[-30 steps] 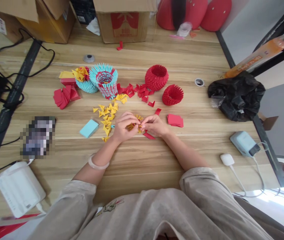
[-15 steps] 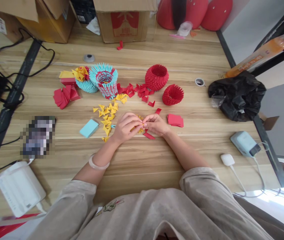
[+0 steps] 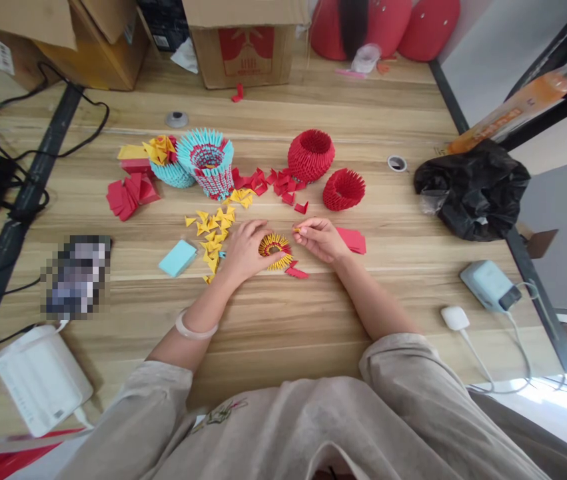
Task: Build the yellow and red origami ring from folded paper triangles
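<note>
A round ring of folded paper pieces (image 3: 282,261), yellow outside and red within, lies flat on the wooden table. My left hand (image 3: 247,250) curves round its left side, thumb on the near rim and fingers along the far edge. Just right of the ring, my right hand (image 3: 322,239) pinches a small yellow folded paper piece (image 3: 297,231) between thumb and fingertips. Red folded pieces (image 3: 296,271) sit by the ring's near right edge. Loose yellow folded pieces (image 3: 212,248) are scattered left of my left hand. Red paper slips (image 3: 353,241) lie partly behind my right wrist.
Farther back stand a blue-and-red paper vase (image 3: 214,175) and two red paper bowls (image 3: 312,159) (image 3: 344,189). Left are a blue paper stack (image 3: 178,258), a phone (image 3: 77,275) and a white power bank (image 3: 43,380). A black plastic bag (image 3: 473,190) lies right; a cardboard box (image 3: 246,57) stands behind.
My hands have moved apart; the right drew back to the right with a yellow piece in its pinch. My left hand spread round the ring, which now shows more fully.
</note>
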Demonstrator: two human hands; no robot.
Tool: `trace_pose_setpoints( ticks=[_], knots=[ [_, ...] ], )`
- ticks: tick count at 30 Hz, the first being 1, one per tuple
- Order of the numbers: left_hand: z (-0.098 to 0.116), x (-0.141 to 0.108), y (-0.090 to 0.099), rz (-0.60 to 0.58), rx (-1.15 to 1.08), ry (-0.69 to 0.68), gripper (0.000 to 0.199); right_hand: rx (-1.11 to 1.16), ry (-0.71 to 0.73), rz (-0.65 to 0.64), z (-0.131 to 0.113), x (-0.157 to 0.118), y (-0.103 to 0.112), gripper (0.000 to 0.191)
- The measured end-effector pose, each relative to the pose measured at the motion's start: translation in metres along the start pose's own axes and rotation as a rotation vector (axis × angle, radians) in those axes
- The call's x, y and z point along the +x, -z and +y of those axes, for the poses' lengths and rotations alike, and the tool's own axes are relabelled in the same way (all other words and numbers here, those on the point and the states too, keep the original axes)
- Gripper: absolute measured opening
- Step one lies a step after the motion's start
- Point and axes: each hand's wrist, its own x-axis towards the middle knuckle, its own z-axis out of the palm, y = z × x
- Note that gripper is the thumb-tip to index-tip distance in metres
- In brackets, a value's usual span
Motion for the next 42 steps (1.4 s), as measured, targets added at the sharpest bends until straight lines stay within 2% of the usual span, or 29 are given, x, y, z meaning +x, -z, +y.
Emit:
trace_pose_setpoints(
  ticks=[4, 9, 12, 14, 20, 24, 38, 42],
  knots=[
    [0.005, 0.000, 0.003, 0.005, -0.232, 0.097, 0.047, 0.007, -0.008, 0.027, 0.001, -0.001, -0.002, 0.017],
    [0.003, 0.001, 0.003, 0.088, -0.633, 0.240, 0.049, 0.010, -0.027, 0.003, -0.001, -0.002, -0.006, 0.018],
    [0.001, 0.002, 0.003, 0.035, -0.882, 0.297, 0.049, -0.003, -0.020, -0.036, 0.000, -0.002, -0.008, 0.016],
    [0.002, 0.003, 0.004, 0.011, -0.973, 0.317, 0.047, -0.005, -0.033, -0.047, 0.002, -0.002, -0.010, 0.017],
    [0.007, 0.003, 0.008, 0.005, -0.993, 0.267, 0.045, 0.018, -0.078, -0.027, 0.005, -0.003, -0.013, 0.020],
    [0.009, 0.003, 0.009, -0.013, -0.997, 0.279, 0.045, 0.021, -0.097, -0.034, 0.004, -0.003, -0.013, 0.020],
    [0.008, 0.003, 0.007, 0.036, -0.990, 0.292, 0.047, -0.004, -0.089, -0.062, 0.005, -0.003, -0.011, 0.019],
    [0.006, 0.002, 0.009, -0.026, -0.946, 0.271, 0.046, -0.009, -0.098, -0.052, 0.005, -0.004, -0.012, 0.021]
  ],
)
